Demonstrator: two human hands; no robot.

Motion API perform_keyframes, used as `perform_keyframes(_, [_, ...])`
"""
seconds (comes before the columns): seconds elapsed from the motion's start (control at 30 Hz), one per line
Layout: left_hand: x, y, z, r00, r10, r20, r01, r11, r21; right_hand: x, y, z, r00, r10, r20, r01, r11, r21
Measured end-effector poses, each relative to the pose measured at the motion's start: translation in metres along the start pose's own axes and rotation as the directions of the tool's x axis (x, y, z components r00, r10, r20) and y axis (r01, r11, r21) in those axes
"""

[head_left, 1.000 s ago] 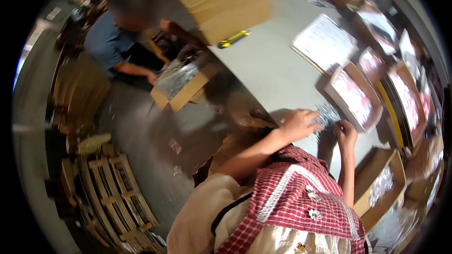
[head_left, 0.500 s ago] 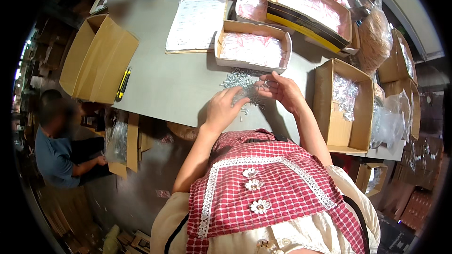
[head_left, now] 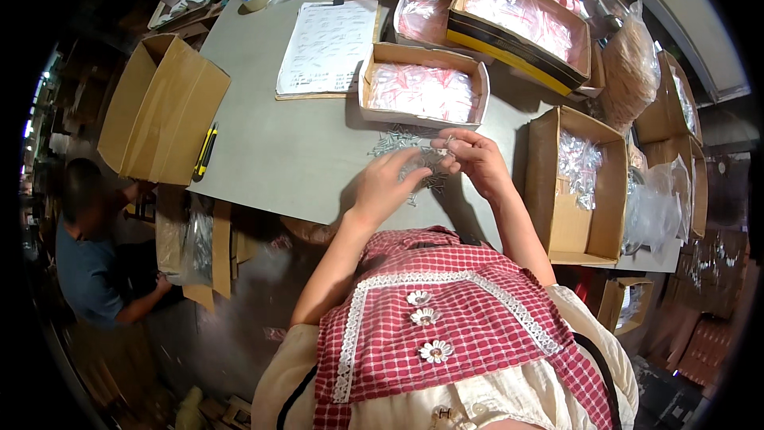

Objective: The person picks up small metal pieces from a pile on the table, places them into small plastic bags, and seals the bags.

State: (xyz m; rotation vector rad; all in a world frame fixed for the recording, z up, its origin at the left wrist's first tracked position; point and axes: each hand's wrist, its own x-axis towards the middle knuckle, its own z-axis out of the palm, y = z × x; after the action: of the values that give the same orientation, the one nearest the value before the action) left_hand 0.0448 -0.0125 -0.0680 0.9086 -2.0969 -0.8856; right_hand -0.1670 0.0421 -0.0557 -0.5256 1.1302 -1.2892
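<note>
Left hand (head_left: 380, 189): your fingers curve over the pile's near-left edge, thumb parted from them.
Right hand (head_left: 481, 163): your thumb and fingertips pinch a few screws.
Silver screws (head_left: 388, 142): heaped loose on the grey table (head_left: 263, 155), near the white-sided box (head_left: 418, 118) of small plastic bags (head_left: 418, 89).

The small fasteners (head_left: 387, 142) looked like shiny, silvery metal on a smooth, matt grey tabletop (head_left: 263, 151). The open carton (head_left: 171, 111) was matt brown cardboard; the small bags (head_left: 422, 89), glossy plastic; the checked apron (head_left: 485, 318), woven cloth with textured lace trim (head_left: 414, 277).
</note>
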Motion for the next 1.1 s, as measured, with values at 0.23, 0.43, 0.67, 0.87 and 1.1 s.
perform_keyframes(0.23, [0.007,0.004,0.002,0.999,0.05,-0.022,-0.051,0.998,-0.024,-0.009,-0.01,0.014,0.992,-0.115,0.053,0.121,0.986,-0.113])
perform_keyframes(0.43, [0.007,0.007,0.004,0.999,0.032,-0.017,-0.032,0.999,-0.04,-0.015,-0.019,0.028,0.983,-0.173,0.067,0.183,0.968,-0.173])
perform_keyframes(0.67, [0.01,0.013,0.0,1.0,0.001,0.006,0.0,0.992,-0.13,-0.019,-0.016,0.035,0.963,-0.191,0.191,0.237,0.937,-0.255])
perform_keyframes(0.87, [0.009,0.008,0.003,0.997,0.053,-0.056,-0.059,0.992,-0.114,-0.021,-0.019,0.038,0.944,-0.208,0.258,0.26,0.947,-0.189])
perform_keyframes(1.1, [0.011,0.02,-0.006,1.0,0.011,0.011,-0.008,0.964,-0.266,-0.02,-0.03,0.031,0.696,-0.505,0.511,0.7,0.315,-0.641])
